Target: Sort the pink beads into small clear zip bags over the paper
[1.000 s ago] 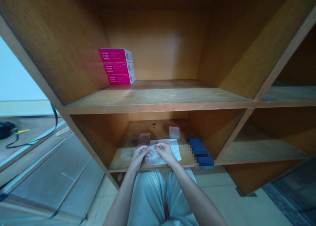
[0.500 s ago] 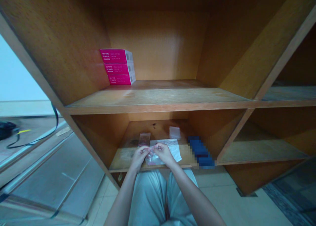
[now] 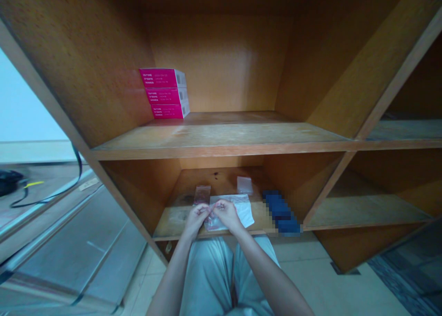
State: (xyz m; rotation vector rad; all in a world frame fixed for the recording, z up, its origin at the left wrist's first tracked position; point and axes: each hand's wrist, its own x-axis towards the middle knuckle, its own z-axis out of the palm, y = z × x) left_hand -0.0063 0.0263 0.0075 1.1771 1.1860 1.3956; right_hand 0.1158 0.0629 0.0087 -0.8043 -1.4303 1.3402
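Note:
Low in front of me, both hands pinch the top edge of a clear plastic bag [image 3: 213,223] with a pinkish tint. My left hand [image 3: 195,219] grips its left part, and my right hand [image 3: 226,213] holds close beside it, the fingertips nearly meeting. Under and behind the bag lies a crumpled white sheet [image 3: 245,211] on the lower shelf. Just beyond my left fingers is a small clear packet with a reddish look [image 3: 202,195]. Farther back rests another small clear packet [image 3: 245,185]. What the held bag contains, if anything, I cannot make out.
Three pink boxes [image 3: 167,95] are stacked at the left of the upper shelf [image 3: 224,134]. A blurred-out blue object [image 3: 281,212] lies right of my hands. The shelf's lower front edge runs above my knees. Glass-like panels [image 3: 76,247] lean at left, near a black cable [image 3: 78,164].
My right hand has shifted slightly left, and its fingers have drawn in closer to the left hand at the bag's edge. Everything else looks the same.

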